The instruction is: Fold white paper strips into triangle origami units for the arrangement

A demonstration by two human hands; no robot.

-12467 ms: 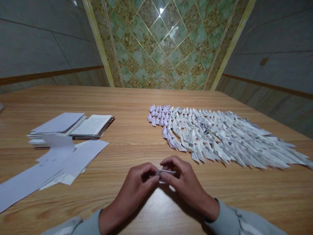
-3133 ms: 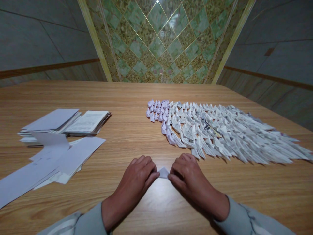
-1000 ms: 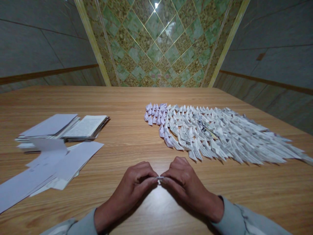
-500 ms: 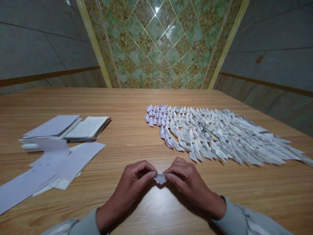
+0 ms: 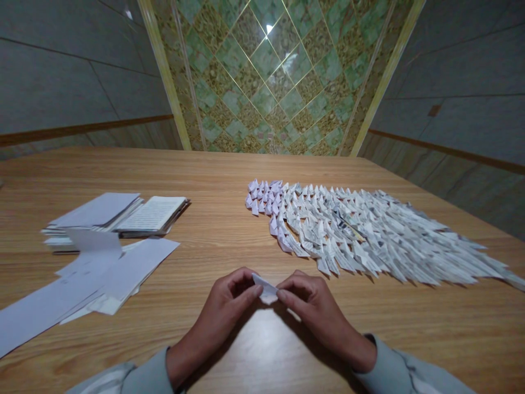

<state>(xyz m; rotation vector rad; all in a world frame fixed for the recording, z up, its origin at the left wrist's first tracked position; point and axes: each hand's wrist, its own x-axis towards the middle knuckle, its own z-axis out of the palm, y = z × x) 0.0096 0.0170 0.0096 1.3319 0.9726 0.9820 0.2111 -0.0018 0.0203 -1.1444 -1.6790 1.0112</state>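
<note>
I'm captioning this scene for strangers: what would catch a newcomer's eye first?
Probably the dense rows of folded paper pieces on the right of the wooden table. Beyond it rises a glossy, diamond-tiled wall. Front and center, the left hand and right hand pinch a small folded paper.

Paper piece [image 5: 268,292]: between left grip [image 5: 227,300] and right grip [image 5: 319,306], over the table [image 5: 217,219].
Folded pieces [image 5: 348,235]: on the table, ahead of the grips, spreading right.
Loose sheets [image 5: 141,268]: on the table, left of the left grip.
Paper stack [image 5: 98,209]: behind the loose sheets.
Second stack [image 5: 156,212]: right beside it.
Wall [image 5: 270,82]: straight ahead, beyond the table.
</note>
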